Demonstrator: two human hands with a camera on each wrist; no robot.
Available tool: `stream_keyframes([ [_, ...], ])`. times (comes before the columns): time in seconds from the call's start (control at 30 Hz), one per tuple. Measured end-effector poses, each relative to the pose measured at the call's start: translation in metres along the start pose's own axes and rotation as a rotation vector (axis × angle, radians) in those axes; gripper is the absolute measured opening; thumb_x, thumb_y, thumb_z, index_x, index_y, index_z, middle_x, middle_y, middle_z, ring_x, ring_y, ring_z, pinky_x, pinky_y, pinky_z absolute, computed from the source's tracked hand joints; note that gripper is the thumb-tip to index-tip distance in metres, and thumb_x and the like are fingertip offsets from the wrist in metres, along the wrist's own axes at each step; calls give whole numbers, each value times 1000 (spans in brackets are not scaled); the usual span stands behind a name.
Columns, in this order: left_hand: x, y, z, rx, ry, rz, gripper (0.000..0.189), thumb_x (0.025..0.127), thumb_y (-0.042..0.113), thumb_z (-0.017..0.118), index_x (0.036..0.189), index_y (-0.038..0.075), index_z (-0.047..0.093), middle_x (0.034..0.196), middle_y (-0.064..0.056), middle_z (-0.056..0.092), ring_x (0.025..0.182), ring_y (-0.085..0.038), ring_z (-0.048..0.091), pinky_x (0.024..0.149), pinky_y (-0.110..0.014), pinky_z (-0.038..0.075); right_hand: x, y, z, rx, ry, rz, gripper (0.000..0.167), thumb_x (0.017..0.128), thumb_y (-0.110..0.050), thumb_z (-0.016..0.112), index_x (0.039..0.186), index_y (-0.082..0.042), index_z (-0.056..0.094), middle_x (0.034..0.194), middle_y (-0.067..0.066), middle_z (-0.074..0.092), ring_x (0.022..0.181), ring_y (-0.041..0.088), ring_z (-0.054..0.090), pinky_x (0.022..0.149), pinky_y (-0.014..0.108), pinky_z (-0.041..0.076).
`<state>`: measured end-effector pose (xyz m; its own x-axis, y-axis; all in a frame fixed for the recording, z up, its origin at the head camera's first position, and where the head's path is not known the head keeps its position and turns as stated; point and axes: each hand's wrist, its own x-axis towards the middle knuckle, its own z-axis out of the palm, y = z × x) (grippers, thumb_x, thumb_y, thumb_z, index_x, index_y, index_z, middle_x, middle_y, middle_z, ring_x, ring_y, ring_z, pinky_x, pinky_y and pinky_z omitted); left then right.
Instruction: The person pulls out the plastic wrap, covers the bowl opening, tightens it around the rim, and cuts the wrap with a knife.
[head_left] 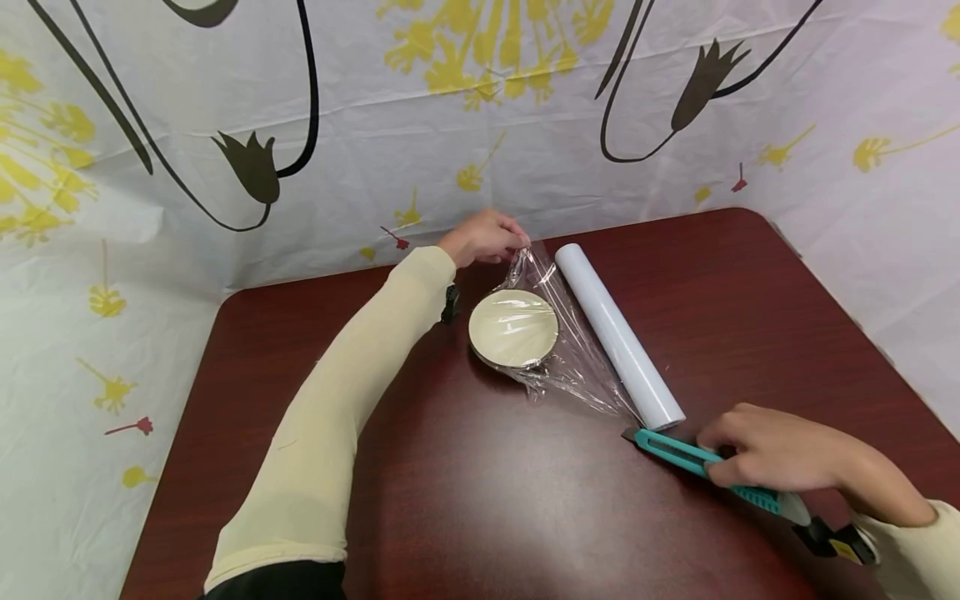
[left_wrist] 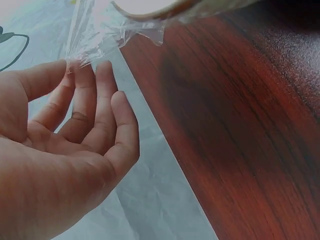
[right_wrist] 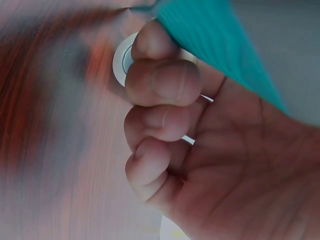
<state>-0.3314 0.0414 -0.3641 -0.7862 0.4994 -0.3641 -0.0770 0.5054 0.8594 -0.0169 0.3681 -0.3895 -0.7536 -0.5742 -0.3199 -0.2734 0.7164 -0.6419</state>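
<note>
A round bowl (head_left: 513, 328) with a cream top stands on the table, clear plastic wrap (head_left: 577, 358) stretched over it. The wrap runs right to a white roll (head_left: 621, 337) lying slantwise. At the far table edge my left hand (head_left: 487, 237) pinches a corner of the wrap between thumb and fingertips; the left wrist view shows the other fingers (left_wrist: 127, 125) loosely bent. My right hand (head_left: 787, 450) grips a teal utility knife (head_left: 678, 452). Its blade is out, close to the near end of the roll and the wrap's edge. Whether the blade touches the wrap I cannot tell.
The dark red-brown table (head_left: 450, 517) has rounded far corners. Behind it and at both sides hangs a white sheet (head_left: 360, 83) printed with yellow and dark flowers. My left forearm (head_left: 322, 408) stretches across the table's left half.
</note>
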Motion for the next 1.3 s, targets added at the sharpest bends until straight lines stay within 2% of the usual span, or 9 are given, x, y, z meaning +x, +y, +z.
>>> stream_keyframes([
  [0.07, -3, -1, -2, -3, -27, -30, 27, 110, 13, 66, 132, 2, 76, 115, -3, 75, 94, -15, 71, 98, -37, 57, 0, 0, -1, 8, 10, -6, 41, 92, -8, 72, 71, -27, 42, 67, -22, 26, 59, -4, 22, 50, 22, 22],
  [0.23, -15, -6, -6, 35, -101, -76, 37, 110, 16, 62, 145, 4, 69, 138, -10, 72, 117, -22, 71, 109, -41, 56, -1, 0, -3, 53, 54, -48, 39, 91, -2, 68, 72, -26, 43, 67, -24, 31, 59, -6, 27, 50, 20, 27],
  [0.37, -30, -15, -10, 59, -134, -92, 42, 111, 18, 61, 150, 4, 64, 149, -11, 67, 133, -26, 67, 111, -41, 55, -4, 1, -7, 75, 82, -84, 37, 92, 0, 66, 73, -25, 47, 68, -26, 37, 59, -7, 37, 51, 19, 35],
  [0.53, -53, -32, -9, 52, -158, -115, 46, 112, 26, 61, 154, 5, 61, 158, -9, 61, 144, -30, 58, 116, -47, 52, -8, -1, -16, 79, 90, -97, 37, 97, 1, 66, 77, -27, 52, 71, -26, 40, 64, -5, 46, 54, 20, 39],
  [0.73, -79, -58, 5, -27, -87, -98, 48, 114, 32, 59, 154, 4, 59, 153, -13, 61, 133, -30, 61, 109, -52, 56, -7, -6, -26, 65, 175, -86, 38, 106, -4, 66, 80, -27, 51, 70, -24, 41, 62, -1, 46, 52, 23, 39],
  [0.87, -92, -73, 23, -167, 24, -84, 56, 115, 33, 59, 160, 1, 49, 154, -18, 58, 124, -26, 63, 103, -48, 60, -2, -8, -32, 68, 280, -30, 37, 112, -10, 63, 81, -26, 52, 67, -17, 45, 57, 8, 49, 52, 27, 39],
  [1.0, -106, -83, 40, -291, 124, -72, 59, 117, 34, 55, 163, 0, 43, 159, -21, 52, 127, -29, 62, 106, -52, 59, 9, -5, -36, 121, 358, 61, 32, 116, -19, 58, 85, -22, 53, 66, -6, 48, 58, 18, 50, 53, 31, 40],
  [1.13, -120, -88, 50, -392, 134, -74, 60, 119, 38, 46, 165, 1, 37, 159, -22, 48, 131, -37, 61, 108, -57, 58, 20, 4, -41, 184, 388, 167, 32, 119, -29, 52, 90, -14, 52, 69, 2, 48, 61, 23, 49, 54, 34, 39],
  [1.3, -135, -92, 58, -469, 133, -84, 62, 120, 40, 41, 169, 4, 29, 160, -24, 45, 128, -43, 65, 108, -57, 58, 39, 16, -49, 221, 427, 276, 39, 120, -33, 42, 93, -6, 46, 72, 4, 43, 62, 23, 45, 55, 36, 38],
])
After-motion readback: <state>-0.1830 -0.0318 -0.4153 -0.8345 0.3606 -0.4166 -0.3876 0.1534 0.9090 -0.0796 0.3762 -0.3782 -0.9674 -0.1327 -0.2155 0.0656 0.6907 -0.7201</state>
